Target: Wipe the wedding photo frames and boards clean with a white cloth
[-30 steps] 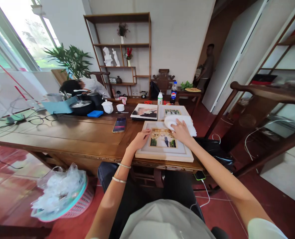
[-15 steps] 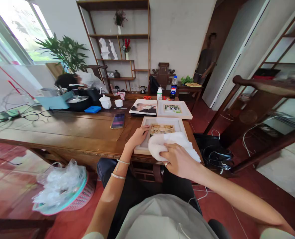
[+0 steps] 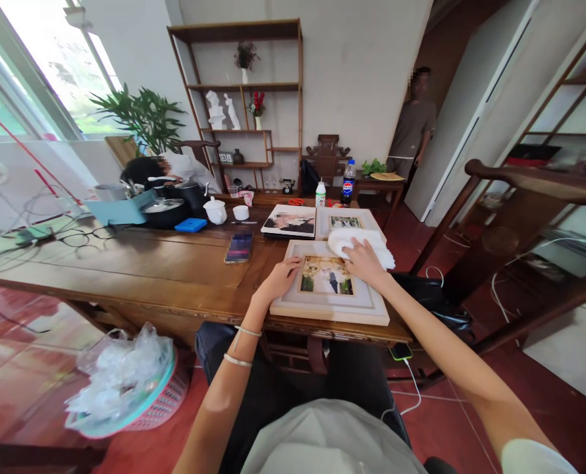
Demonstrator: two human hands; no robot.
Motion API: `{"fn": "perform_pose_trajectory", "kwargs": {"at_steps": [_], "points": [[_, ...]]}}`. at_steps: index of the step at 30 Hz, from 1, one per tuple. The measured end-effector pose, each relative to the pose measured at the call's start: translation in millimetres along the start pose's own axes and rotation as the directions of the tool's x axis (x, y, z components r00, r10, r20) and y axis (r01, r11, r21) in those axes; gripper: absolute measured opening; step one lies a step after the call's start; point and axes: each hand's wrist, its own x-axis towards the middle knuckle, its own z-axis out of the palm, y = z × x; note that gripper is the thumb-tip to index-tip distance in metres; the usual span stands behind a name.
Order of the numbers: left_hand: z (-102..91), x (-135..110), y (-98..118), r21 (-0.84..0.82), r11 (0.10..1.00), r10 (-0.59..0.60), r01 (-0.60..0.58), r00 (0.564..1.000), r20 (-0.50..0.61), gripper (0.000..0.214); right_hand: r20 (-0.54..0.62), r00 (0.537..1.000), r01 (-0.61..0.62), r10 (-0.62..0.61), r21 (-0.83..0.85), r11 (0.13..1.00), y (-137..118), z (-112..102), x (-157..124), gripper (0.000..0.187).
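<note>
A white-framed picture lies flat at the table's front edge, with a photo of a couple in its middle. On its left side rests my left hand, fingers stretched over the border. My right hand is closed on a bunched white towel, pressed at the frame's far right corner. The towel covers part of that corner and overlaps a second framed picture behind it. To the left of this second one lies a photo album with a couple on its cover.
A phone lies left of the frame. Farther back stand a white teapot, a white cup, a white bottle and a cola bottle. A basket of plastic bags is on the floor. Two other people are in the room.
My right hand has slid the towel away from me, from the frame's near right part to its far right corner, uncovering the photo. My left hand has stayed on the left side.
</note>
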Motion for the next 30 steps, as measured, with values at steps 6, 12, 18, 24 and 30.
{"fn": "perform_pose_trajectory", "kwargs": {"at_steps": [6, 12, 18, 24, 30], "points": [[1.1, 1, 0, 0.000, 1.000, -0.015, 0.015, 1.000, -0.004, 0.032, 0.055, 0.989, 0.135, -0.137, 0.033, 0.990, -33, -27, -44, 0.028], [3.4, 0, -3, 0.000, 1.000, 0.000, 0.000, 1.000, -0.018, 0.031, 0.033, 0.950, 0.297, -0.309, 0.198, 0.934, -79, -56, -111, 0.022], [3.0, 0, -2, -0.011, 1.000, 0.021, -0.021, 1.000, -0.013, 0.033, -0.093, 0.969, 0.245, -0.228, 0.255, 0.936, -60, -23, -87, 0.030], [4.2, 1, -5, -0.016, 1.000, 0.003, -0.003, 1.000, 0.002, 0.034, -0.068, 0.996, 0.062, -0.057, 0.066, 0.996, -9, 3, -12, 0.037], [6.1, 2, -7, -0.024, 1.000, -0.010, 0.009, 1.000, -0.014, 0.033, -0.014, 0.998, 0.066, -0.066, 0.031, 0.997, -13, 1, 7, 0.037]]}}
